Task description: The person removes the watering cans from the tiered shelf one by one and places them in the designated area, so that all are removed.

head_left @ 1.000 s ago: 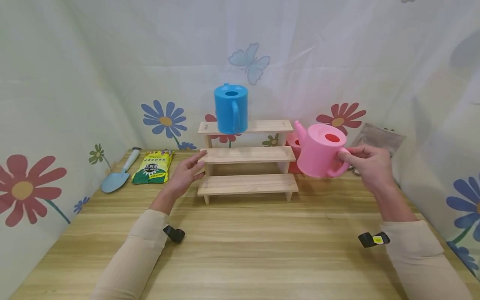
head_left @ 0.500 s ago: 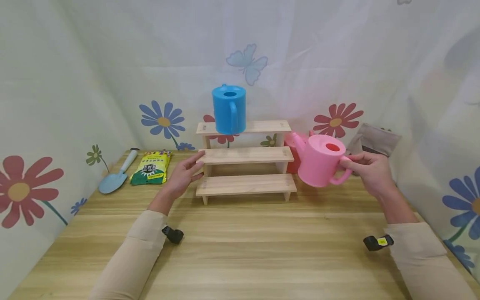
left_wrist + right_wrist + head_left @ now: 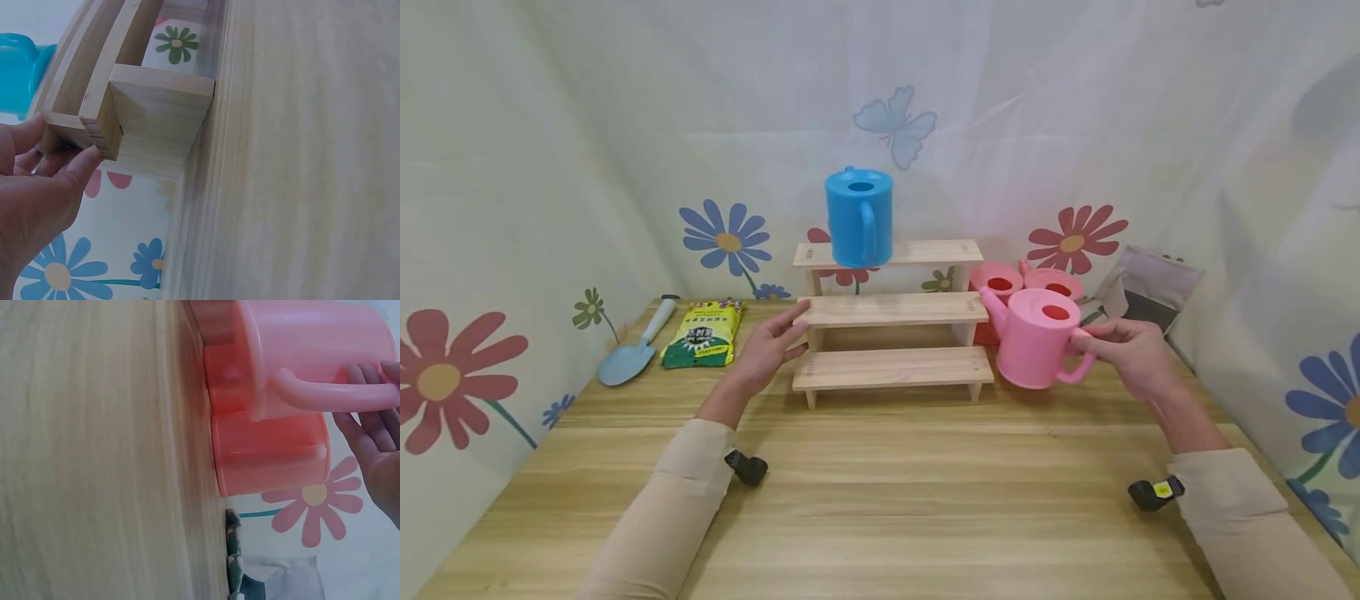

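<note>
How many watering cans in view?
4: a blue can on the top shelf, a pink can in the right hand, and behind it a rear-left can and rear-right can. Others could be hidden.

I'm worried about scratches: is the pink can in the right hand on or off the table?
Off: the right hand holds the can; the right wrist view shows its base clear of the table.

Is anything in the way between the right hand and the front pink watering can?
No, nothing visible. The right hand holds the front pink watering can by its handle. Two other pink cans stand behind it.
</note>
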Motion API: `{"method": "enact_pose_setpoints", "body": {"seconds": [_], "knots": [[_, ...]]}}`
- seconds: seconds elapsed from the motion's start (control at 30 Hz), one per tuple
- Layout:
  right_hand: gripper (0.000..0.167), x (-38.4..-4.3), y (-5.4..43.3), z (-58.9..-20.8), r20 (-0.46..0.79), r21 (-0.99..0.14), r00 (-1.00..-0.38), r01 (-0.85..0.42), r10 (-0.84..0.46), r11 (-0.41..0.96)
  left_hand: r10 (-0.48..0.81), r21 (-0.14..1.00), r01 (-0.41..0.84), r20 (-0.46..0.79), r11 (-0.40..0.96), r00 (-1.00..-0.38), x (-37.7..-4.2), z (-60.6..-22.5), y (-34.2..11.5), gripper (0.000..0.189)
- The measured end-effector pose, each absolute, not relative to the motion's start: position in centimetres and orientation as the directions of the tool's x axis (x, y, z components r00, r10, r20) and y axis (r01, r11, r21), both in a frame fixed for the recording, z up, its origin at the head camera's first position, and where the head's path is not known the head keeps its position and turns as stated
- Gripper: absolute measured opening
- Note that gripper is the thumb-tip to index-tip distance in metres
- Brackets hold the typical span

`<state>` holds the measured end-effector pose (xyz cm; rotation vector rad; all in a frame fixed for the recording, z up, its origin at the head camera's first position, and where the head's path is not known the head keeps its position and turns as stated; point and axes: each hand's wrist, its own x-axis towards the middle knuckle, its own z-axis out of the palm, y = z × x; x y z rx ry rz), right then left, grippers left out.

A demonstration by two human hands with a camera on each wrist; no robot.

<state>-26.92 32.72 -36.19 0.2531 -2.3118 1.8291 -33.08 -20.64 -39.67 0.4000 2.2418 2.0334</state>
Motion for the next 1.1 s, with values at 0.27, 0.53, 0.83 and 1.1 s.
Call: {"method": "enact_pose_setpoints", "body": {"seconds": [0.27, 0.53, 0.83, 1.1], "knots": [[0.02, -27.1, 33.2, -36.8, 0.233, -0.947, -0.962, -0.257, -0.142, 0.193, 0.251, 0.988, 0.131, 0.106, 0.084, -0.962, -33.0, -39.7, -20.7, 0.055], [0.018, -27.3, 33.5, -37.2, 0.162, -0.98, -0.949, -0.186, -0.271, 0.065, 0.257, 0.989, 0.124, 0.101, 0.076, -0.961, -33.1, -39.8, -20.7, 0.055], [0.019, -27.8, 34.6, -37.8, 0.129, -0.988, -0.904, -0.153, -0.409, 0.028, 0.252, 0.988, 0.126, 0.1, 0.087, -0.963, -33.1, -39.7, -20.7, 0.056], [0.018, -27.9, 35.1, -38.2, 0.047, -0.988, -0.9, -0.107, -0.434, 0.114, 0.247, 0.989, 0.116, 0.092, 0.086, -0.965, -33.1, -39.5, -20.6, 0.055]]}}
